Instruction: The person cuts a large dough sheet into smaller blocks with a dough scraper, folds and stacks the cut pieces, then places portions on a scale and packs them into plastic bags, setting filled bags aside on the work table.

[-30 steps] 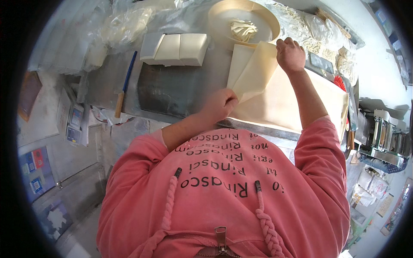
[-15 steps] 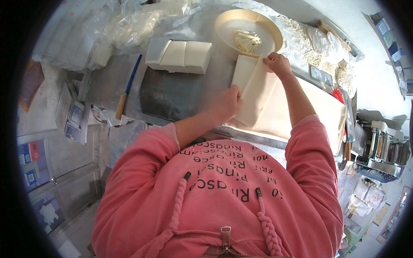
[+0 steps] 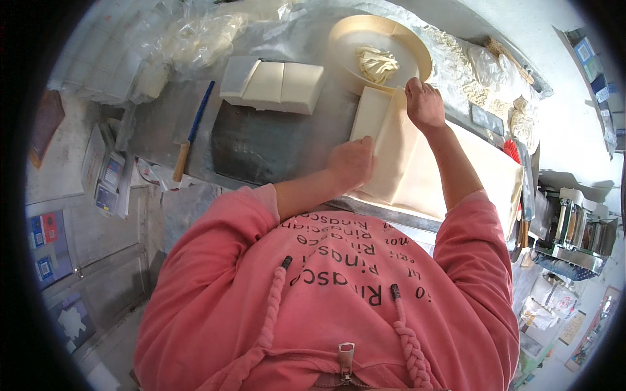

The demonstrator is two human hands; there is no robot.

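A long, pale sheet of dough (image 3: 450, 173) lies across the right part of the worktop, with a loose fold near its left end. My left hand (image 3: 355, 159) is closed on the near part of this fold. At its far end, my right hand (image 3: 425, 104) pinches the dough near the round container's rim. To the left of the fold shows a narrow flat strip of pale dough layers (image 3: 370, 117). Beyond my right hand, a round wooden-rimmed container (image 3: 339, 55) holds a small heap of pale dough strips (image 3: 377, 64).
Several white block-like stacks (image 3: 270, 85) stand behind a dark board (image 3: 257, 143). Left of it lies a long blue-bladed knife (image 3: 192, 137) with a wooden handle. Plastic bags (image 3: 202, 39) cover the back left. A red brush (image 3: 511, 150) sits at the right end.
My left hand has moved a little right along the folded dough. My right hand has shifted slightly right, and the fold's edge has moved right with the hands.
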